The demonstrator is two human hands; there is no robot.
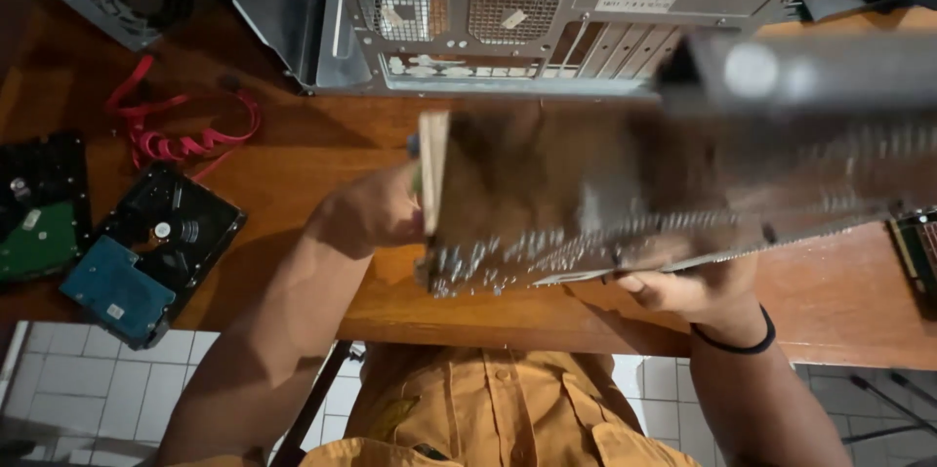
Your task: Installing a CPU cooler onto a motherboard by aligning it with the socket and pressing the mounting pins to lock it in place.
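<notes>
Fingers of both hands grasp a blurred circuit board (586, 223), hiding the computer case (508, 18) behind.

We see a blurred brown circuit board with silver solder points (586, 223), a grey perforated metal computer case (508, 18), a reddish-brown wooden table (293, 145), a red flat cable (166, 130), a black hard drive with blue board (146, 252), and a mustard-orange shirt (488, 408).
</notes>
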